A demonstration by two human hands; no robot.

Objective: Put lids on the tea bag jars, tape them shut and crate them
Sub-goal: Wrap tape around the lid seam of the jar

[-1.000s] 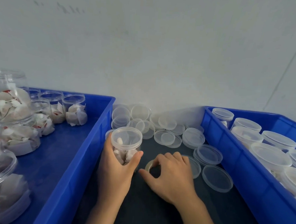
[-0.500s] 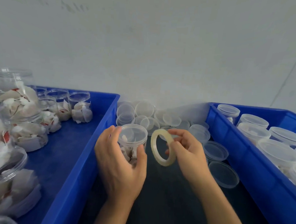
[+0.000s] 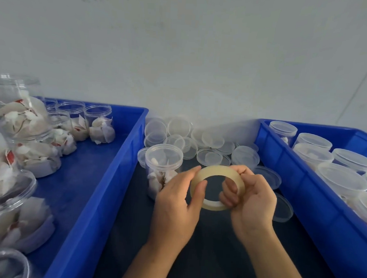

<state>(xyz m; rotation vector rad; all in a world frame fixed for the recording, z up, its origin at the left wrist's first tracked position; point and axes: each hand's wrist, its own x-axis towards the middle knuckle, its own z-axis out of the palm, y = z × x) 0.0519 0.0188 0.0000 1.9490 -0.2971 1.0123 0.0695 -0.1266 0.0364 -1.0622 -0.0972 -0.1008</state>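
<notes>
We hold the tape roll up between both our hands, above the dark table, close to the middle of the view. Our left hand pinches the roll's left edge, thumb laid on its near face and fingers curled behind the rim. Our right hand grips the right side, its fingers hooked through the ring's hole and the thumb on the outer band at the top. The two hands are close together, joined only by the roll.

The lidded jar of tea bags stands upright on the table at about ten o'clock from the roll, just beyond our left hand; whether the hand touches it we cannot tell. Its clear lid sits on top.

At twelve o'clock, against the white wall, lies a heap of loose lids, some flat, some leaning on one another. Two more single lids lie at three o'clock, beside the right crate's wall.

The left blue crate, at nine o'clock, holds open jars with tea bags and no lids, several of them stacked at the far left edge. The right blue crate, at two to three o'clock, holds closed jars standing in rows, touching one another
</notes>
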